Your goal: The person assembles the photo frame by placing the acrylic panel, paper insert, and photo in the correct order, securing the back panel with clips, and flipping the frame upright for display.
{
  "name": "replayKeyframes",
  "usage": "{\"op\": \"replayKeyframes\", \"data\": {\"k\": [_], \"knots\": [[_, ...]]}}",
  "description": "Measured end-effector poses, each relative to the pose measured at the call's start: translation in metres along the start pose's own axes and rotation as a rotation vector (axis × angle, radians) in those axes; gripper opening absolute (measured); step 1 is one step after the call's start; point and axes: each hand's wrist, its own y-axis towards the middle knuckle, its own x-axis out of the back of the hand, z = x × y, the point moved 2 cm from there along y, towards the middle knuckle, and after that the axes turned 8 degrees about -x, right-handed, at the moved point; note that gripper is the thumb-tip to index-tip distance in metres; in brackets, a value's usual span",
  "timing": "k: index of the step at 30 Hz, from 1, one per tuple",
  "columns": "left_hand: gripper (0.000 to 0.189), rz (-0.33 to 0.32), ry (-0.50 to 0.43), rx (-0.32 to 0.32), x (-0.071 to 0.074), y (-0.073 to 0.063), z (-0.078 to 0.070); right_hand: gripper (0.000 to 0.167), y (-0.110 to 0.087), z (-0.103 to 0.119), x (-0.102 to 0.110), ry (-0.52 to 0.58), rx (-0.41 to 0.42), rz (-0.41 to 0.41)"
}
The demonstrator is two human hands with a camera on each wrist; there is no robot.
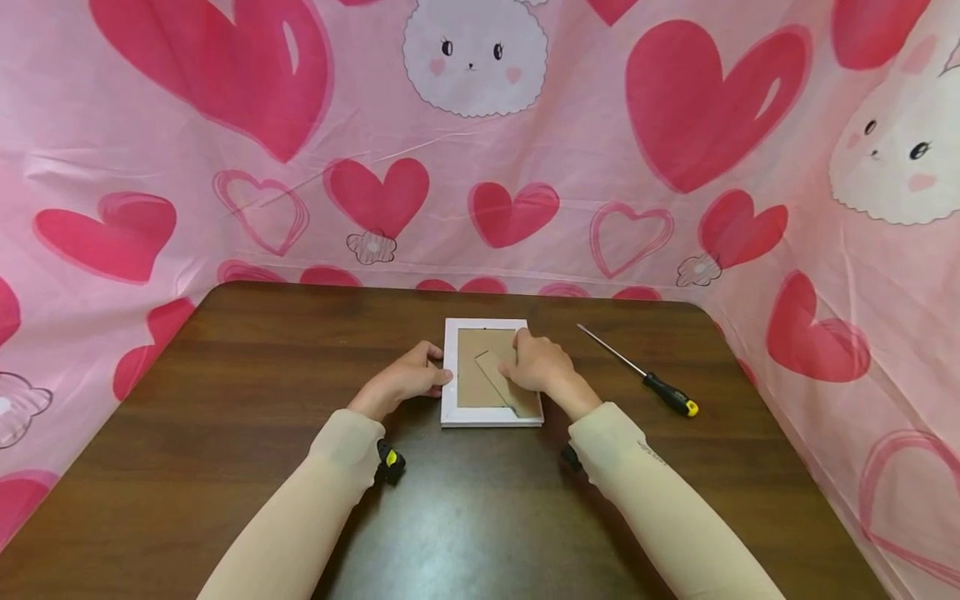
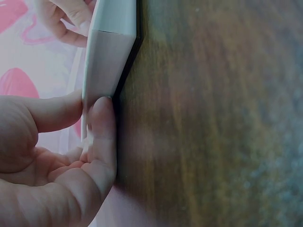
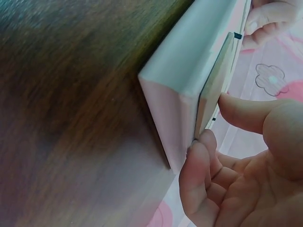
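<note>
Nearest the camera are two cream sleeves point(image 1: 645, 492), reaching from the near edge over the brown wooden table point(image 1: 465, 533). Between the hands, at the middle of the table's far half, a white picture frame point(image 1: 480, 415) lies back side up. The left hand point(image 1: 405, 375) grips its left rim, thumb on top and a finger against the side. At the right rim, the right hand point(image 1: 542, 362) pinches the tan backing board point(image 1: 470, 392) near its edge, thumb on the face. A slanting stand leg point(image 1: 501, 379) shows on the board. To the right, well apart, lies a screwdriver point(image 1: 667, 393), its handle toward the near side; a pink heart-print cloth point(image 1: 517, 154) hangs behind.

The frame looks light and stiff, its smooth rim perhaps slippery; opposite outer rims should give the firmest hold. The thin board probably flexes and suits an edge pinch.
</note>
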Motion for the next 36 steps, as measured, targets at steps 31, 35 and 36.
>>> {"op": "replayKeyframes", "data": {"k": [31,35,36], "knots": [[0.066,0.04,0.064,-0.02,-0.001,-0.002,-0.002,0.03,0.002,-0.103,0.071,0.007,0.152,-0.17],[0.066,0.039,0.063,-0.012,0.0,-0.003,-0.001,0.032,-0.007,-0.15,0.083,-0.108,0.124,-0.159],[0.066,0.039,0.06,-0.012,0.0,-0.003,-0.001,0.033,-0.01,-0.16,0.084,-0.13,0.122,-0.15]]}}
